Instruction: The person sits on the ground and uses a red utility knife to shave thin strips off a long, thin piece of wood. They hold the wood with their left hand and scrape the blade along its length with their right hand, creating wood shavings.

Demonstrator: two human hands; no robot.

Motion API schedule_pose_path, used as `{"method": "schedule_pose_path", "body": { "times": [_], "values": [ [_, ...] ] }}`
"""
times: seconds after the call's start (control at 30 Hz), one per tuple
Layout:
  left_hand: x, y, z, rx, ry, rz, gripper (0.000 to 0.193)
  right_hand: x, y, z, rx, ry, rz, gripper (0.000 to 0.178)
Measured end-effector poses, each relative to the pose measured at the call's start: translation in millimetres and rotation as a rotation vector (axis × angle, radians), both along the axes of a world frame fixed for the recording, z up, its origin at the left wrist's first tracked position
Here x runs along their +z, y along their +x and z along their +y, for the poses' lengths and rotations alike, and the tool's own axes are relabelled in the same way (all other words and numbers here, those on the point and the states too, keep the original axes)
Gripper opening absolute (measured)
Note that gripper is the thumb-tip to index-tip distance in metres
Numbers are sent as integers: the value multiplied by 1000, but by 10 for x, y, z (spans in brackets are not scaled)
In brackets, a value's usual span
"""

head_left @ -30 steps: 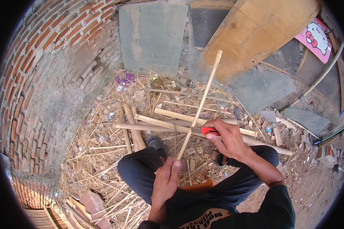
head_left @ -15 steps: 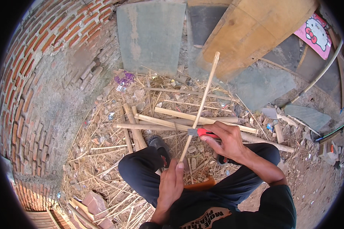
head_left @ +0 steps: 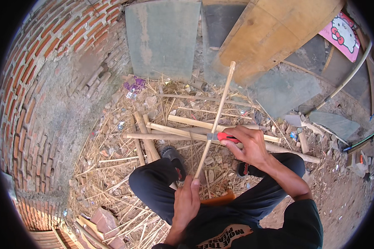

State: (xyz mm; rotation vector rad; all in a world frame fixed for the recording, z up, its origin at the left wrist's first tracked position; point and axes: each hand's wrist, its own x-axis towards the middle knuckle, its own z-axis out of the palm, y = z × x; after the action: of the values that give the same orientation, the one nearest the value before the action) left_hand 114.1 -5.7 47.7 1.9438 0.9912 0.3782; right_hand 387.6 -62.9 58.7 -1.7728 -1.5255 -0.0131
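My left hand point(head_left: 185, 203) is closed around the lower end of a long, thin bamboo strip point(head_left: 222, 99). The strip slants up and away to the right, its far end frayed. In my right hand point(head_left: 251, 146) is a red utility knife point(head_left: 228, 137), fingers wrapped round its handle. Its wide grey blade lies across the strip near the middle, touching it. Beneath the strip, several split bamboo pieces point(head_left: 187, 120) and a longer round pole point(head_left: 295, 154) lie crossed on the ground between and beyond my knees.
Straw, shavings and rubble litter the ground point(head_left: 112, 178). A brick wall point(head_left: 33, 124) curves along the left. Grey panels point(head_left: 162, 45) and a brown wooden board point(head_left: 278, 37) lean at the back, with a pale pipe point(head_left: 349, 79) at right. Bricks point(head_left: 104, 222) lie lower left.
The strip's far end has dipped slightly toward me. My right hand and the knife have shifted slightly right and up along the strip; my left hand has barely moved.
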Motion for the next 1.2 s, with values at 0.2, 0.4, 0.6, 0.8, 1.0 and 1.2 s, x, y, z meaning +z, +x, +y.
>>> {"method": "schedule_pose_path", "body": {
  "times": [0.2, 0.4, 0.6, 0.8, 1.0, 1.2],
  "values": [
    [29, -25, -6, -9, -19, 17, 27, -99, 74, 52, -75, 76, -12, 27],
    [-114, -283, -213, -91, -130, 52, 24, 181, 693, -32, -339, 59, -10, 28],
    [-67, -399, -142, -99, -103, 46, 20, 197, 812, 24, -272, 86, -84, 25],
    [-63, -515, -208, -140, -177, 77, 23, 367, 1389, 61, -637, -6, -16, 30],
    [-307, -663, -71, -97, -340, 79, 37, 297, 1568, -141, -556, -427, -143, 38],
    [-315, -554, 278, 28, -914, -186, 44, -392, 1075, -119, -351, -856, -402, 32]
  ]
}}
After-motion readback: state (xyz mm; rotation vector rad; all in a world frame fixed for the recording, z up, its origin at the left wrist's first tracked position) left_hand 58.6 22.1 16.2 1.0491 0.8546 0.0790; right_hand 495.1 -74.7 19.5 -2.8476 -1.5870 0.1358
